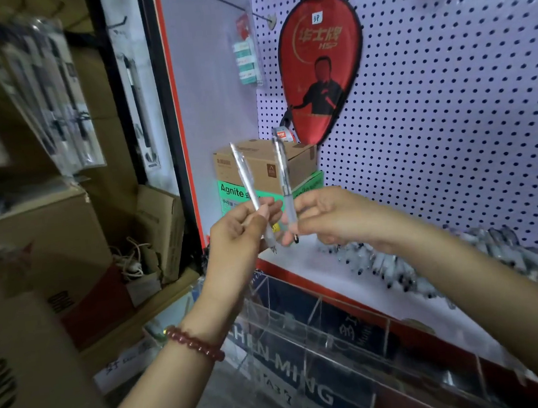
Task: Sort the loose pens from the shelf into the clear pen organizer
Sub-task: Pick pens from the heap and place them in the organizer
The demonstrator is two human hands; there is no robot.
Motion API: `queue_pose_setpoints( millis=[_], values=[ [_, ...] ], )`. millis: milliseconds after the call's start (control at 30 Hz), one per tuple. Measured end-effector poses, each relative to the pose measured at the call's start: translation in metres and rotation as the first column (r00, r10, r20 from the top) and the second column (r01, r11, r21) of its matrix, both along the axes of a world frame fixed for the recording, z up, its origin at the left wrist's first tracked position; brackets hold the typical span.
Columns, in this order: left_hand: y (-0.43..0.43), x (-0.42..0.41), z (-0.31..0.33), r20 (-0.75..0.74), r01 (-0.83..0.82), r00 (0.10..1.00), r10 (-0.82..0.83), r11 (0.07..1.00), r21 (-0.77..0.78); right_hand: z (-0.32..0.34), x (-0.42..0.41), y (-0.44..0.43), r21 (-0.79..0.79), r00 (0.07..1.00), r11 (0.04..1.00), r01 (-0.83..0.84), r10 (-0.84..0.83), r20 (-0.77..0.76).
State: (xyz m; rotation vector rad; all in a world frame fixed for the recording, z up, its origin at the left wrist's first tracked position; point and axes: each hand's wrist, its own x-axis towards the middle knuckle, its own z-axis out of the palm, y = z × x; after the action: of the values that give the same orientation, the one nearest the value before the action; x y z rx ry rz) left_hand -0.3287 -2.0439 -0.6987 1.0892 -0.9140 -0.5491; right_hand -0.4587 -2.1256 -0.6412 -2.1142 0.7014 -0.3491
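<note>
My left hand (238, 236) pinches a clear pen (246, 179) that points up and leans left, tip down. My right hand (331, 217) pinches a second clear pen (282, 173), held nearly upright, tip down. Both hands hover close together above the left end of the white shelf (316, 261). A heap of several loose pens (431, 267) lies along the shelf to the right, partly hidden by my right forearm. The clear pen organizer (309, 328), with its slanted dividers, hangs in front of the shelf below my hands; its near compartments look empty.
A brown carton (257, 162) on a green Agnite box (232, 194) stands at the shelf's back left. A red paddle cover (321, 77) hangs on the pegboard (450, 120). Cardboard boxes (52, 251) and packaged goods fill the left side.
</note>
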Motion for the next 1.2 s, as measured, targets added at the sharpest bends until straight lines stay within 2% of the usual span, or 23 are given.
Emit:
queue_pose_setpoints(
  millis=[100, 267, 367, 433, 467, 533, 600, 700, 800, 867, 967, 1100, 1200],
  values=[
    [0.004, -0.001, -0.003, -0.004, 0.012, 1.000, -0.012, 1.000, 0.003, -0.006, 0.012, 0.013, -0.257, 0.999, 0.966, -0.035, 0.025, -0.043],
    [0.010, -0.002, -0.010, -0.088, 0.036, 0.996, -0.033, 0.999, 0.024, -0.015, 0.017, 0.021, -0.513, 0.986, 0.857, -0.039, -0.050, -0.158],
    [0.012, 0.002, -0.010, -0.081, 0.034, 0.996, -0.030, 0.998, 0.049, -0.011, 0.015, 0.018, -0.587, 0.986, 0.808, 0.057, -0.137, -0.092],
    [0.014, 0.006, -0.009, 0.015, 0.024, 1.000, -0.025, 0.998, 0.061, -0.007, 0.016, 0.018, -0.496, 0.990, 0.857, 0.140, -0.126, 0.063],
    [0.015, 0.008, -0.009, 0.084, 0.044, 0.995, -0.051, 0.996, 0.077, -0.004, 0.017, 0.019, -0.385, 0.983, 0.910, 0.152, -0.098, 0.156],
    [0.020, 0.010, -0.008, 0.192, 0.125, 0.970, -0.148, 0.984, 0.126, -0.004, 0.018, 0.018, -0.125, 0.955, 0.987, 0.097, -0.057, 0.290],
    [0.023, 0.012, -0.009, 0.224, 0.178, 0.951, -0.214, 0.969, 0.172, -0.008, 0.018, 0.015, -0.012, 0.937, 0.999, 0.044, -0.037, 0.347],
    [0.024, 0.015, -0.011, 0.323, 0.155, 0.921, -0.219, 0.965, 0.213, -0.017, 0.020, 0.009, -0.100, 0.924, 0.994, 0.054, -0.012, 0.383],
    [0.022, 0.022, -0.015, 0.456, 0.026, 0.882, -0.120, 0.978, 0.206, -0.031, 0.026, 0.001, -0.207, 0.922, 0.970, 0.130, -0.041, 0.385],
    [0.021, 0.029, -0.017, 0.511, -0.075, 0.858, -0.038, 0.977, 0.199, -0.045, 0.029, -0.004, -0.314, 0.950, 0.941, 0.123, -0.020, 0.312],
    [0.023, 0.032, -0.018, 0.600, -0.184, 0.799, 0.039, 0.966, 0.182, -0.061, 0.031, -0.009, -0.331, 0.975, 0.941, 0.066, 0.010, 0.224],
    [0.024, 0.031, -0.017, 0.627, -0.201, 0.778, 0.044, 0.962, 0.182, -0.075, 0.035, -0.011, -0.369, 0.995, 0.928, -0.058, 0.084, 0.054],
    [0.022, 0.031, -0.018, 0.622, -0.206, 0.782, 0.042, 0.959, 0.195, -0.080, 0.037, -0.008, -0.341, 0.995, 0.935, -0.097, 0.099, -0.011]
  ],
)
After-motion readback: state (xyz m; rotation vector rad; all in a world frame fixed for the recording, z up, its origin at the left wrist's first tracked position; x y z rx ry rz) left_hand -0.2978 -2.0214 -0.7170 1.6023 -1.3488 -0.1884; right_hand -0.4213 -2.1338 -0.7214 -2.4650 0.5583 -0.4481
